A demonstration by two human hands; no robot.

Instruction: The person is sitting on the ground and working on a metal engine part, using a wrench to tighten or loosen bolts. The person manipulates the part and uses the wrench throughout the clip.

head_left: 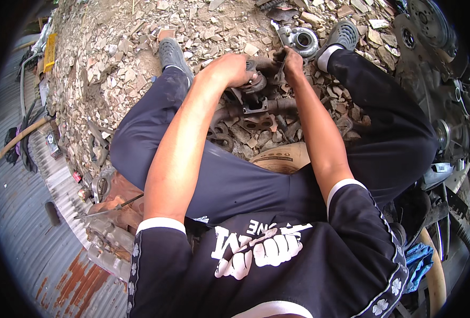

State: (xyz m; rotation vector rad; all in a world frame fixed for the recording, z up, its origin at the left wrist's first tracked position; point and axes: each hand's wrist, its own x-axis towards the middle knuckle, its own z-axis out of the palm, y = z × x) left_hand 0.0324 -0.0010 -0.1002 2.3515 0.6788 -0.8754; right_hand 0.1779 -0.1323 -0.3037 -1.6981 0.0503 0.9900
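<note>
My left hand (232,69) is closed over a rusty metal part (256,98) lying on the rubble ground (113,47) betw. my legs. Right hand (292,59) grips the part's upper edge, just beside the left. Beyond right hand, v. near: a round metal bearing housing (301,40). Shoes either side.

The turbocharger housing (256,85) under the left hand (229,69) and right hand (292,61) is cast metal, matt, dark and rust-browned, as is the flanged manifold (256,108) below it. The bearing hub (302,40) nearby is brighter grey metal with a dull sheen. The ground (113,58) is rough, dusty broken stone. The corrugated sheet (28,212) is ribbed metal, rust-streaked. The trousers (219,180) are smooth dark cloth.
</note>
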